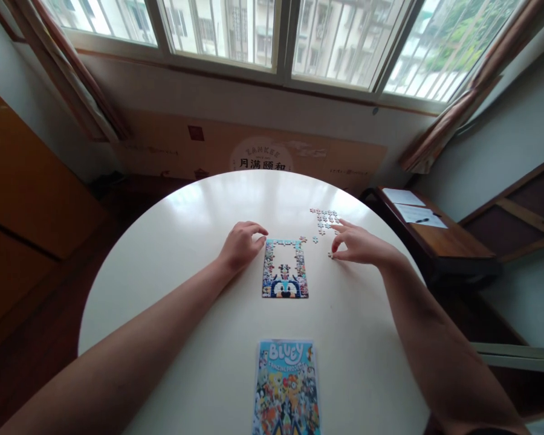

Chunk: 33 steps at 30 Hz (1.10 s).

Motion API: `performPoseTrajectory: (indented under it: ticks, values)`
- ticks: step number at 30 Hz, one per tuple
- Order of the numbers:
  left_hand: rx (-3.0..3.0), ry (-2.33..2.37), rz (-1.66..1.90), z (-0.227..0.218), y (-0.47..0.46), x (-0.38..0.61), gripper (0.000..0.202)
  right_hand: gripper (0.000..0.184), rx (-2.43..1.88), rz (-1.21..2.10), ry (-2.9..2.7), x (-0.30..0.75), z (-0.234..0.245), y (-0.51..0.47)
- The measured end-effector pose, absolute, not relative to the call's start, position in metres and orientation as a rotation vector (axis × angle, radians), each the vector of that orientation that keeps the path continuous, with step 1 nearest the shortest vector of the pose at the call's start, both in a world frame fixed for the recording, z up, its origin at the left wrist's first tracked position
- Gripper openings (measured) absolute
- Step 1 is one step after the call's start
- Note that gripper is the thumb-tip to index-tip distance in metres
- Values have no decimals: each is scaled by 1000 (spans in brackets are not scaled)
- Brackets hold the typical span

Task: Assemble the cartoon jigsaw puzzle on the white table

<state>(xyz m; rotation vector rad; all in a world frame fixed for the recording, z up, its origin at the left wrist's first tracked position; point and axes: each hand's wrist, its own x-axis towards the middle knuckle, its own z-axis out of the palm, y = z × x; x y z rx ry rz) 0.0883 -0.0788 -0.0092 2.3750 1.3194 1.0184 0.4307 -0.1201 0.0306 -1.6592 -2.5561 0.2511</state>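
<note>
A partly built jigsaw puzzle (284,290) lies on the white round table, its border joined and a white gap in its upper middle. My left hand (241,246) rests at the puzzle's upper left corner, fingers bent, thumb and index apart, with nothing seen between them. To the right of the puzzle, my right hand (360,243) pinches a small puzzle piece (330,255) between thumb and index, just at the tabletop. Several loose puzzle pieces (327,219) are spread beyond that hand, some partly hidden by its fingers. Single pieces lie near the puzzle's upper right corner.
A Bluey picture sheet (286,386) lies on the table (185,362) close to me. To the right stands a wooden side table (421,235) with papers. A large printed cardboard panel (163,145) leans under the window behind the table.
</note>
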Motion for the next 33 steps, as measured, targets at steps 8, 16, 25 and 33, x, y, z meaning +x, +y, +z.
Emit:
performPoseTrajectory:
  ticks: [8, 16, 25, 33]
  values:
    - [2362, 1315, 1046, -9, -76, 85, 17, 14, -1625, 47, -2239, 434, 31, -115]
    - [2307, 1335, 1067, -7, -76, 84, 19, 34, -1750, -42, -1677, 444, 21, -98]
    - [2281, 1374, 1087, -3, -75, 84, 22, 31, -1867, -155, -1624, 430, 11, -98]
    - [2232, 1405, 1094, -4, -74, 83, 23, 37, -1672, -215, -1579, 449, -10, -85]
